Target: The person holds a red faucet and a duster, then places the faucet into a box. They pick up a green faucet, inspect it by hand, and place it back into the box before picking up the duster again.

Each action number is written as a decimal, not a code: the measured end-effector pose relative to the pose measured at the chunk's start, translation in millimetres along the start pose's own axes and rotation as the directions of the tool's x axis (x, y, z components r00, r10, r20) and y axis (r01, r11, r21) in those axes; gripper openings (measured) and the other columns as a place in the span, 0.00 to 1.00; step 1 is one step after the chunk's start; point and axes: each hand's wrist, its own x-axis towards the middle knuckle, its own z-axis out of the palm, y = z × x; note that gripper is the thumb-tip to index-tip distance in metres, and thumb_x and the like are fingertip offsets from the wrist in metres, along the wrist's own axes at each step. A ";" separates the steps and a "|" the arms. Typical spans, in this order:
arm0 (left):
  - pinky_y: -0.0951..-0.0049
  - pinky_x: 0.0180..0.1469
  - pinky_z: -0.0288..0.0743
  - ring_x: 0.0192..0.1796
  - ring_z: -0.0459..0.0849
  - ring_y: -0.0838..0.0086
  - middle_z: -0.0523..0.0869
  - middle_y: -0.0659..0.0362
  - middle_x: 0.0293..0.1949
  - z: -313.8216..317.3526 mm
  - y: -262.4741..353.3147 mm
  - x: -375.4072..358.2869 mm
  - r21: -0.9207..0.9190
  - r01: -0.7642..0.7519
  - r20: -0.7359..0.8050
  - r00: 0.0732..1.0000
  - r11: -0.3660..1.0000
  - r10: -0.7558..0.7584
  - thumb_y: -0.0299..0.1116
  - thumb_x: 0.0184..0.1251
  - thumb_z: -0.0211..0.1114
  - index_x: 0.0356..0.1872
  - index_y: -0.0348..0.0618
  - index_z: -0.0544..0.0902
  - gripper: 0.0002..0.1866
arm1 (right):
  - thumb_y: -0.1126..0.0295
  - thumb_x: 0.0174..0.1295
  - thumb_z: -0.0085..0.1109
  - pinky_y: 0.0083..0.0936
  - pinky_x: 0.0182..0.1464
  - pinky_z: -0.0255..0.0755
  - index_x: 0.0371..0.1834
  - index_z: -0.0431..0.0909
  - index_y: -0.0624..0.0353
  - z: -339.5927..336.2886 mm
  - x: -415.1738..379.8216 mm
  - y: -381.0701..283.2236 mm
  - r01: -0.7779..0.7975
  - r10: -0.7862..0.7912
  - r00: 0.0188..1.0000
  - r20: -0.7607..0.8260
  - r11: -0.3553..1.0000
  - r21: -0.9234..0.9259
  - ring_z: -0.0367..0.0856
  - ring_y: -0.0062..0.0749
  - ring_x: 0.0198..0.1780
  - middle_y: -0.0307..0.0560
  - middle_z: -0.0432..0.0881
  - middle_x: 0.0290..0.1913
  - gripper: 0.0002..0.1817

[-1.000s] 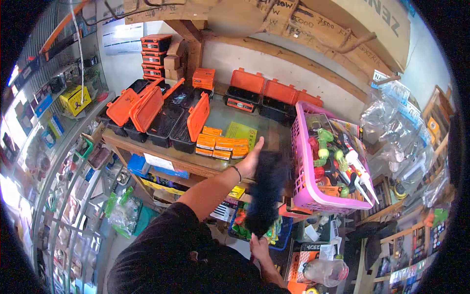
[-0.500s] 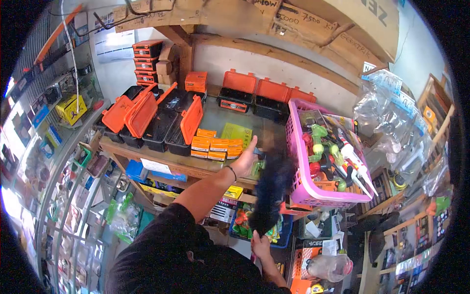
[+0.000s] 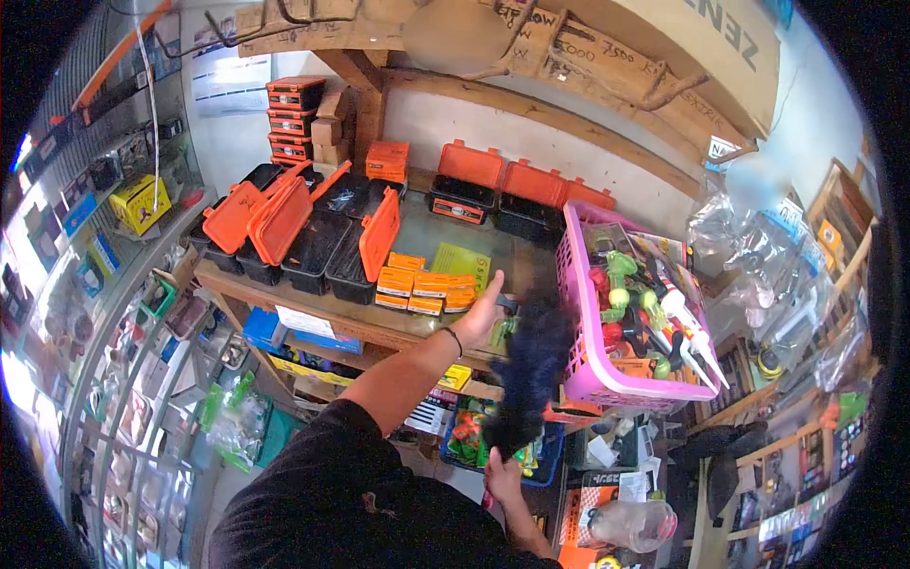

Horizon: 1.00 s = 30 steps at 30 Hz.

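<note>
My right hand is closed round the pinkish handle of a dark feather duster, low in front of my body. The duster's head rises upright toward the table's right side, blurred by motion. My left hand, with a dark band at the wrist, is at the table's front edge, thumb pointing up. It appears to grip a small greyish and green item, mostly hidden by the duster, that I cannot make out. Just left of it sit small orange boxes and a yellow-green packet.
A pink basket full of tools stands right of the duster. Black boxes with open orange lids line the table's left and back. Below are a blue tray of packets and a clear jar. Plastic bags hang at right.
The view has shifted slightly, so the scene sits a little lower and to the right. The duster's head has moved slightly; both hands keep nearly the same place and hold.
</note>
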 end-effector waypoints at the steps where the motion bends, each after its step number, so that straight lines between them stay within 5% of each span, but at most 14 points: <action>1: 0.66 0.54 0.62 0.50 0.71 0.66 0.73 0.51 0.48 -15.7 -8.1 14.8 0.006 0.006 0.000 1.000 1.000 -0.006 0.68 0.52 0.37 0.47 0.35 0.71 0.41 | 0.55 0.57 0.47 0.24 0.13 0.58 0.10 0.67 0.60 1.5 -7.2 -10.2 0.081 -0.079 0.996 0.030 0.994 -0.079 0.65 0.25 0.10 0.39 0.68 0.10 0.23; 3: 0.68 0.53 0.62 0.50 0.70 0.67 0.75 0.51 0.46 -27.7 4.0 27.4 -0.208 0.227 0.703 0.711 0.951 -0.017 0.67 0.53 0.38 0.46 0.36 0.72 0.40 | 0.56 0.57 0.47 0.24 0.16 0.59 0.11 0.68 0.62 -7.4 -8.2 -21.1 0.201 -0.198 0.980 0.034 0.954 -0.221 0.68 0.26 0.13 0.39 0.68 0.10 0.23; 4: 0.69 0.50 0.65 0.47 0.73 0.67 0.77 0.51 0.43 0.2 6.9 -4.1 -0.213 0.128 0.101 0.989 0.969 -0.108 0.67 0.53 0.39 0.44 0.37 0.73 0.39 | 0.57 0.57 0.48 0.26 0.18 0.60 0.12 0.69 0.63 -10.2 -4.6 -17.6 0.152 -0.162 0.985 -0.062 0.979 -0.136 0.69 0.27 0.15 0.40 0.68 0.11 0.22; 5: 0.69 0.47 0.68 0.42 0.76 0.67 0.78 0.53 0.40 -3.0 -10.8 13.5 -0.040 -0.123 -0.130 0.985 0.992 0.116 0.66 0.53 0.40 0.43 0.36 0.74 0.38 | 0.57 0.56 0.48 0.27 0.20 0.61 0.13 0.69 0.64 -13.8 -2.7 -15.8 0.106 -0.112 0.982 -0.149 0.993 -0.049 0.70 0.29 0.16 0.42 0.69 0.11 0.22; 10: 0.68 0.45 0.69 0.41 0.76 0.67 0.79 0.51 0.36 -22.8 -4.5 19.8 -0.215 0.178 0.343 0.934 0.960 -0.096 0.66 0.55 0.34 0.40 0.32 0.74 0.41 | 0.57 0.56 0.48 0.27 0.20 0.61 0.12 0.69 0.65 -17.9 -14.7 -23.9 0.206 -0.203 0.978 0.037 0.946 -0.252 0.69 0.28 0.16 0.44 0.71 0.13 0.23; 15: 0.66 0.47 0.68 0.40 0.77 0.64 0.79 0.48 0.36 -11.2 -2.5 8.5 -0.067 0.077 0.185 0.981 0.995 -0.064 0.68 0.53 0.36 0.39 0.31 0.74 0.42 | 0.59 0.54 0.51 0.30 0.21 0.62 0.14 0.68 0.66 -14.7 -12.9 -29.3 -0.168 0.159 0.980 -0.119 0.983 -0.069 0.70 0.31 0.17 0.47 0.70 0.12 0.21; 19: 0.67 0.49 0.65 0.42 0.75 0.66 0.79 0.52 0.37 -19.9 -6.2 18.7 -0.168 0.102 0.403 0.915 0.980 -0.026 0.67 0.55 0.32 0.38 0.34 0.75 0.41 | 0.55 0.56 0.48 0.29 0.20 0.62 0.10 0.68 0.63 -19.6 -1.6 1.7 0.363 -0.424 0.903 -0.075 0.843 -0.397 0.68 0.30 0.14 0.43 0.68 0.09 0.24; 21: 0.68 0.51 0.65 0.41 0.77 0.64 0.79 0.51 0.38 -15.1 -11.5 17.9 -0.013 -0.001 0.142 0.990 1.000 0.003 0.67 0.54 0.34 0.41 0.35 0.74 0.40 | 0.59 0.54 0.49 0.37 0.27 0.64 0.19 0.70 0.67 -19.4 -11.5 -26.3 -0.022 0.013 0.998 -0.058 0.988 -0.155 0.72 0.50 0.23 0.56 0.72 0.17 0.19; 22: 0.68 0.53 0.63 0.44 0.75 0.64 0.78 0.51 0.40 -15.4 -12.5 17.5 -0.005 0.008 0.113 0.994 1.000 -0.008 0.67 0.54 0.35 0.43 0.34 0.74 0.41 | 0.60 0.54 0.51 0.26 0.19 0.61 0.14 0.69 0.63 -16.8 -10.6 -10.5 -0.047 0.046 0.999 -0.007 0.989 -0.137 0.68 0.26 0.15 0.42 0.69 0.12 0.18; 25: 0.68 0.53 0.63 0.47 0.74 0.65 0.77 0.50 0.42 -33.9 -15.4 32.2 -0.178 0.138 0.422 0.905 0.974 -0.051 0.68 0.54 0.33 0.44 0.35 0.73 0.41 | 0.58 0.57 0.47 0.23 0.16 0.58 0.12 0.68 0.61 -20.1 -11.1 -7.3 0.324 -0.348 0.937 -0.039 0.904 -0.281 0.65 0.23 0.11 0.37 0.67 0.09 0.21; 26: 0.67 0.54 0.62 0.47 0.73 0.64 0.77 0.50 0.42 -4.9 1.3 -2.3 -0.175 0.092 0.172 0.983 0.980 -0.062 0.68 0.53 0.33 0.45 0.35 0.73 0.42 | 0.58 0.57 0.47 0.23 0.16 0.58 0.12 0.68 0.61 -21.2 -6.0 -10.5 0.334 -0.359 0.933 -0.037 0.898 -0.287 0.65 0.23 0.11 0.37 0.67 0.09 0.21; 27: 0.67 0.53 0.65 0.44 0.76 0.64 0.78 0.50 0.41 -4.2 -5.4 10.4 0.006 -0.040 -0.041 0.998 0.999 0.040 0.69 0.52 0.35 0.45 0.35 0.73 0.42 | 0.59 0.57 0.48 0.22 0.15 0.57 0.12 0.68 0.61 -20.3 -3.8 -12.7 0.182 -0.194 0.980 -0.050 0.966 -0.182 0.64 0.22 0.11 0.36 0.66 0.10 0.20; 29: 0.68 0.51 0.65 0.46 0.74 0.65 0.78 0.51 0.42 -17.8 -8.4 12.4 -0.053 0.029 0.281 0.960 0.998 -0.013 0.67 0.54 0.35 0.47 0.33 0.71 0.42 | 0.60 0.57 0.48 0.20 0.15 0.56 0.13 0.68 0.61 -14.6 -6.3 -12.0 -0.164 0.165 0.986 -0.017 0.986 0.044 0.63 0.20 0.12 0.34 0.66 0.10 0.19; 30: 0.68 0.52 0.64 0.47 0.74 0.65 0.76 0.51 0.44 -12.7 -8.3 10.0 -0.181 0.106 0.242 0.968 0.978 -0.061 0.68 0.54 0.34 0.47 0.33 0.70 0.43 | 0.59 0.57 0.48 0.19 0.14 0.55 0.14 0.67 0.58 -11.4 8.4 39.4 0.007 -0.012 1.000 -0.021 0.979 -0.202 0.62 0.19 0.11 0.33 0.64 0.10 0.19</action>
